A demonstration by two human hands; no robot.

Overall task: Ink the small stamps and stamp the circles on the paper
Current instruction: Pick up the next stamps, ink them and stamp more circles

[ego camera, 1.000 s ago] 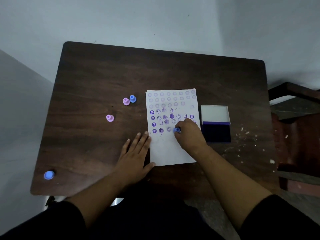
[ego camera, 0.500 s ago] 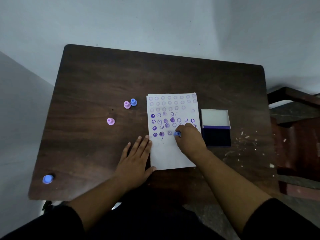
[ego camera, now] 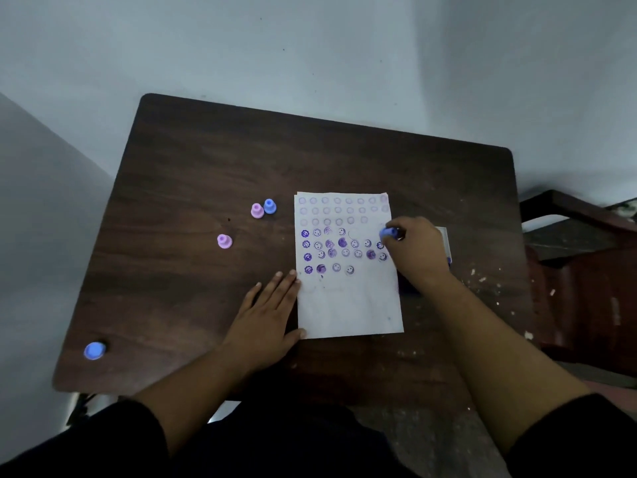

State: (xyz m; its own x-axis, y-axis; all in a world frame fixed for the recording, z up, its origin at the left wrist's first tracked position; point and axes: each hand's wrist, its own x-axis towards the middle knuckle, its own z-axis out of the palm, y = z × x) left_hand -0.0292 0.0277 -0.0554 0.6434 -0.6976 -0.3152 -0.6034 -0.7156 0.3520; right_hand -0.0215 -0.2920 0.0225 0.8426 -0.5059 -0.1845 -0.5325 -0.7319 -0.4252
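A white paper (ego camera: 348,305) with rows of circles, several of them stamped purple, lies on the dark wooden table (ego camera: 193,160). My right hand (ego camera: 415,251) pinches a small blue stamp (ego camera: 387,232) at the paper's right edge, level with the upper stamped rows. My left hand (ego camera: 267,313) lies flat on the table, fingers touching the paper's left edge. The ink pad (ego camera: 444,243) sits right of the paper, mostly hidden behind my right hand.
Left of the paper stand a pink stamp (ego camera: 256,210) beside a blue stamp (ego camera: 269,205), and another pink stamp (ego camera: 224,241). A blue stamp (ego camera: 94,350) sits at the table's front left corner. A dark chair (ego camera: 586,270) stands to the right.
My right hand lifted the blue stamp off the lowest stamped row and carried it up and right, toward the ink pad. A fresh smiley print shows there. My left hand stayed put.
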